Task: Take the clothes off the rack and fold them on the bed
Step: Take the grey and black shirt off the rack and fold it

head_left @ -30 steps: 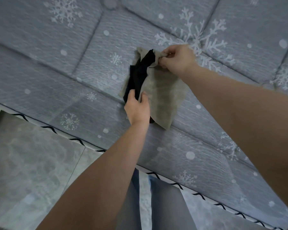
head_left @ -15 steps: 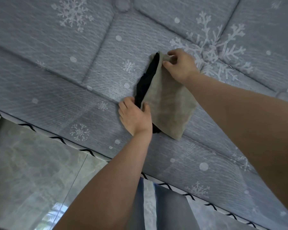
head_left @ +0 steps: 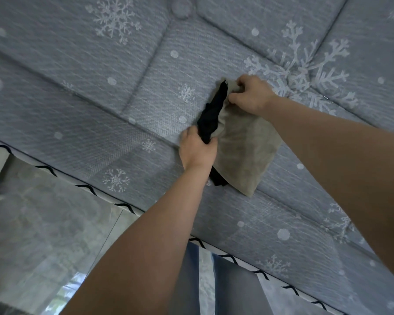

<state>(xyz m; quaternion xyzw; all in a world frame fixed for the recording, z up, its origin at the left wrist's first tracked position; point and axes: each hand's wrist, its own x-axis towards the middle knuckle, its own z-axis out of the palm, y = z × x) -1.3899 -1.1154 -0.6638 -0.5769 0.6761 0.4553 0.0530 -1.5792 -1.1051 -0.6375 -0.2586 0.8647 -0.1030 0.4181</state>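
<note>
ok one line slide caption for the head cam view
Left hand grips a black garment while the right hand pinches the beige cloth on the snowflake-patterned bed.

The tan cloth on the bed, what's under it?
A black garment shows along the tan cloth's left edge and bottom; the rest is covered. Both hands grip the pile.

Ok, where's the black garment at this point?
In the head view the black garment lies mid-frame on the bed, against the tan cloth's left edge, its lower part gripped by the left hand.

Matt khaki cloth (head_left: pixel 243 151) w/ black fabric (head_left: pixel 212 114); quilted woven bed cover (head_left: pixel 100 105); glossy floor tiles (head_left: pixel 43 235).
</note>
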